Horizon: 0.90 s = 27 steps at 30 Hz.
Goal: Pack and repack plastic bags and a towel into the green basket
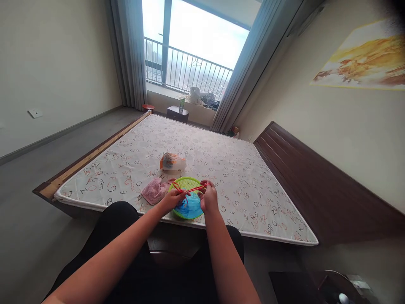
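Head cam, lower centre: L hand [177, 198] & R hand [209, 197] each pinch red cord [196, 188] over green basket [190, 182] w/ blue plastic [193, 207]; prob. best kept lightly taut, untwisted.

The basket [186, 183] looks like green plastic, its wall meshed — the bag [191, 207] inside is thin, glossy blue plastic. The towel [154, 191] is fuzzy pink cloth; the headboard [303, 177], smooth dark wood with a soft sheen.
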Tool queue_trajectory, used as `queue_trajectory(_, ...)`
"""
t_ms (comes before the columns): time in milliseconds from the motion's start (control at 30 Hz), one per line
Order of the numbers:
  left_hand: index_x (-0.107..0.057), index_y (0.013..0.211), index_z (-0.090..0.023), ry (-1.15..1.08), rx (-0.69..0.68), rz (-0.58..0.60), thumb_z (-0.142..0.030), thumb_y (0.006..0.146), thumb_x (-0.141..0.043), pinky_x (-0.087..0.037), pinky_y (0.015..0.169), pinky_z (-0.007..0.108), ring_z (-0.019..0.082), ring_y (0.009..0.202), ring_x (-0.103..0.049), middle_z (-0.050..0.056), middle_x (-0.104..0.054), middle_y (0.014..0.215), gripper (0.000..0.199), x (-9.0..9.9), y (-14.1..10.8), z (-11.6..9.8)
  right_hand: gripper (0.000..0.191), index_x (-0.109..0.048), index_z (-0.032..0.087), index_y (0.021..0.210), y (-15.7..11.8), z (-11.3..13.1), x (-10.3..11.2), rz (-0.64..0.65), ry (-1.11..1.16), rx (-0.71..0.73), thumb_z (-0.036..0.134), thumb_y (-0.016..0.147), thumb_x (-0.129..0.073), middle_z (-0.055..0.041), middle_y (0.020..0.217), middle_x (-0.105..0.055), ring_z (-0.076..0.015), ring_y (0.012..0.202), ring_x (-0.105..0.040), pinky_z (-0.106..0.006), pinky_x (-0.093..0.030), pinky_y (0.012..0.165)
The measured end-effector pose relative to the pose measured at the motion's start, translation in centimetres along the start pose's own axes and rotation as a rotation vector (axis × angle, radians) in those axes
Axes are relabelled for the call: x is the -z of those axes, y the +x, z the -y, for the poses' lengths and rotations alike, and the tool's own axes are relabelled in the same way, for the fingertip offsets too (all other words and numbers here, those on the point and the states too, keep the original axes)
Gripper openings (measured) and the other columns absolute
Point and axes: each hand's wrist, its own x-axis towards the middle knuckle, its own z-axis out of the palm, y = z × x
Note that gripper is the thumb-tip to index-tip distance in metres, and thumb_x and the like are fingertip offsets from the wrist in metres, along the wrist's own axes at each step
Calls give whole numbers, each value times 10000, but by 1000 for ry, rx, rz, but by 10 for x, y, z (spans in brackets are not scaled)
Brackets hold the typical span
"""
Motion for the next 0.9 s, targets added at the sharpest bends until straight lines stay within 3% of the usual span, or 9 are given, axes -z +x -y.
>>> queue_trajectory(100,-733,1017,-81,-199,13,-93,-604,753,-781,-281,445,196,50,451,-405,-2,-625,624,588,5,3,4,344,-603,210,915,-7,-6,3,123,35,27,545,836,-612,-29,836,-671,-105,573,-531,-234,-414,519)
queue_trajectory(267,-714,1081,-95,-415,127,-126,-454,788,-821,-381,476,165,45,503,-479,63,-727,775,475,10,2,1,259,-587,221,810,-24,-17,5,400,-19,65,461,805,-685,47,559,-516,-131,571,-522,-252,-434,582)
queue_trajectory(367,-711,1059,-102,-512,180,-108,-355,834,-803,-441,500,156,53,529,-538,38,-702,756,351,11,0,-3,273,-578,224,762,-30,-24,6,576,-179,18,476,818,-665,77,494,-423,-117,492,-446,-248,-386,537)
queue_trajectory(500,-698,1043,-96,-582,221,-84,-298,863,-779,-497,517,174,66,552,-587,39,-688,796,283,10,-1,-7,281,-573,222,751,-33,-36,8,736,-482,30,486,827,-636,68,534,-471,-107,482,-419,-243,-349,517)
queue_trajectory(700,-706,944,-92,-556,240,-52,-280,802,-830,-418,497,117,22,531,-508,-31,-571,695,266,19,-3,-19,102,-629,210,801,-33,-35,19,726,-782,209,293,800,-569,33,650,-568,-137,603,-504,-259,-388,608)
queue_trajectory(800,-712,870,-107,-369,198,14,-380,784,-824,-385,497,154,42,533,-472,-36,-549,666,308,23,-7,-30,186,-667,219,858,-37,-24,23,614,-638,414,253,749,-519,-30,892,-666,-185,794,-574,-303,-447,739)
queue_trajectory(900,-722,784,-126,-21,206,205,-467,801,-774,-365,510,199,80,541,-476,-14,-571,626,346,21,-9,-44,294,-678,224,987,-37,-17,23,470,-443,508,316,808,-463,-77,1146,-678,-241,1042,-598,-347,-468,855)
